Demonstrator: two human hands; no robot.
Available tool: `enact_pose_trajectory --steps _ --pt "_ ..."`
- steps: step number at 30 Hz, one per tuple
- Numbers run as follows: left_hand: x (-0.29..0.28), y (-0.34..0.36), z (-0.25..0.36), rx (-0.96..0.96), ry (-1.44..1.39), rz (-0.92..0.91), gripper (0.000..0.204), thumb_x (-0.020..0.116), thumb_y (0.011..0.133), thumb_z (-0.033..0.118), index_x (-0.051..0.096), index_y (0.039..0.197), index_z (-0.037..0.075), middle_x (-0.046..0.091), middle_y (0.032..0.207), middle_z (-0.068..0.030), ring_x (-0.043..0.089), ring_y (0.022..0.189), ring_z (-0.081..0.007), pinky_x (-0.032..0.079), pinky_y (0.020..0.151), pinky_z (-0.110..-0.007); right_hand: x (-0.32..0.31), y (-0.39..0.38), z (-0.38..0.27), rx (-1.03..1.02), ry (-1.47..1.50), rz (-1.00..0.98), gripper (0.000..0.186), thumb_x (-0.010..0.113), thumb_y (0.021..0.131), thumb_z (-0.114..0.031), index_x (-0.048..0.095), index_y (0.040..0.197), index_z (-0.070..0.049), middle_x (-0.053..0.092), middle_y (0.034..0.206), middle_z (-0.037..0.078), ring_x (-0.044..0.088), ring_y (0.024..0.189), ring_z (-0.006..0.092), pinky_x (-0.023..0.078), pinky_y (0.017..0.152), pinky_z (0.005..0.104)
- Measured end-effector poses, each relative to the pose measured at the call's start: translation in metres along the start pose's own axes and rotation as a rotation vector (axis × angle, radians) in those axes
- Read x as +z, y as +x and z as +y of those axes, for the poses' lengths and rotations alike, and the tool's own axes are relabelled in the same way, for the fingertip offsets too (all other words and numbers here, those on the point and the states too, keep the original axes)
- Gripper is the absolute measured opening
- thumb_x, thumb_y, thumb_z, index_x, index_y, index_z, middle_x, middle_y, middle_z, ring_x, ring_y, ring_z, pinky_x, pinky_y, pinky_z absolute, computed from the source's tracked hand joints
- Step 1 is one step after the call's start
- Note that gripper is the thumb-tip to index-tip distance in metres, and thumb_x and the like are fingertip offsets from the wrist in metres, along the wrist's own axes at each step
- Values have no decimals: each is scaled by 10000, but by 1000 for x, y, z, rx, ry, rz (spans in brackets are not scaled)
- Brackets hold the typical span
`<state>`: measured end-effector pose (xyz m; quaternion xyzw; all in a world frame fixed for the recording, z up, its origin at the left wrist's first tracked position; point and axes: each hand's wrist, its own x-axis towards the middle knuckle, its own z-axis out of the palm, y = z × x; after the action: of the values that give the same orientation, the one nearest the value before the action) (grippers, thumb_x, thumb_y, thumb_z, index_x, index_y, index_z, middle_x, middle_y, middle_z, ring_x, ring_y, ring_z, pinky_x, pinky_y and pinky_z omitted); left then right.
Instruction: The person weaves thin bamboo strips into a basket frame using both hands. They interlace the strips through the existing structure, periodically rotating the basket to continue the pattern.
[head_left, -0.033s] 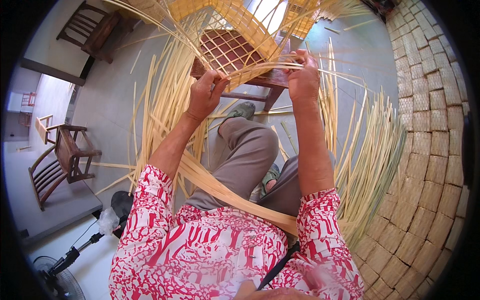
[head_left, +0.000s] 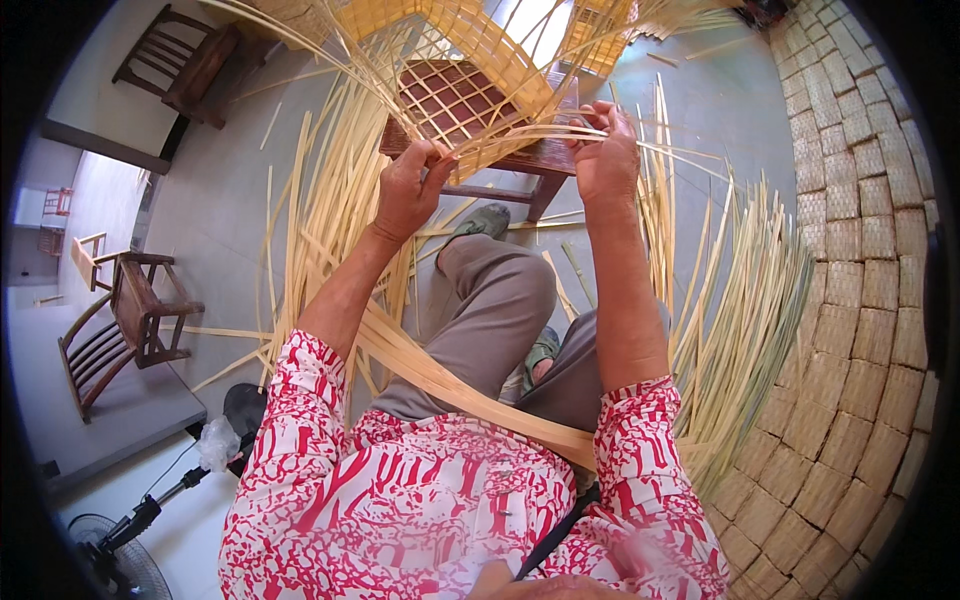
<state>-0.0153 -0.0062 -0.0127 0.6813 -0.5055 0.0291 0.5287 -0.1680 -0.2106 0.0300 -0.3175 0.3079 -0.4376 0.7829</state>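
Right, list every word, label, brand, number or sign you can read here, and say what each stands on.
None: I find no readable text.
The shirt shows only a red-and-white pattern.
I see no lettering on the woven basket, loose strips or stacked woven pieces.
Any marking on the fan is too small to read.

A: Up top, the openwork basket (head_left: pixel 507 65): smooth, bamboo-like weave with a soft sheen!
B: Under it, the stool (head_left: pixel 542 160), dark wood, faintly glossy.
A: And down the right edge, rough, matt woven plant-fibre bundles (head_left: pixel 862 287)!
B: Matt cloth trousers (head_left: pixel 497 297) mid-frame; lower left, crinkled, translucent plastic bag (head_left: pixel 217 443).
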Motion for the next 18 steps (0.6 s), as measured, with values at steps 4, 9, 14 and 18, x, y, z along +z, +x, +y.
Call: enact_pose_trajectory --steps 4,9,14,18 --pt "0 3 -6 -26 22 -31 165 717 952 146 578 939 58 622 703 -97 641 621 -247 496 566 -348 -2 -5 -1 34 72 44 228 392 1087 -247 539 1085 -72 593 967 99 638 751 210 528 638 350" --pt "-4 12 -5 -37 -20 -98 217 765 916 162 581 924 48 635 689 -76 646 609 -172 514 563 -299 -2 -26 0 -211 -294 -133 259 497 1076 -295 620 1065 -67 641 995 58 629 801 108 516 644 239" --pt "-17 20 -8 -153 -106 -278 237 818 868 172 625 918 45 648 674 -23 629 599 -70 502 550 -237 -5 -35 2 -358 -482 -240 376 609 1019 -416 654 1054 -45 585 988 29 572 831 89 489 690 236" --pt "-27 34 -13 -162 -83 -455 209 826 858 148 652 919 50 647 675 6 613 586 -43 489 538 -227 -4 -32 -12 -550 -739 -416 704 689 897 -627 636 1238 -14 536 1088 52 558 933 131 494 823 267"
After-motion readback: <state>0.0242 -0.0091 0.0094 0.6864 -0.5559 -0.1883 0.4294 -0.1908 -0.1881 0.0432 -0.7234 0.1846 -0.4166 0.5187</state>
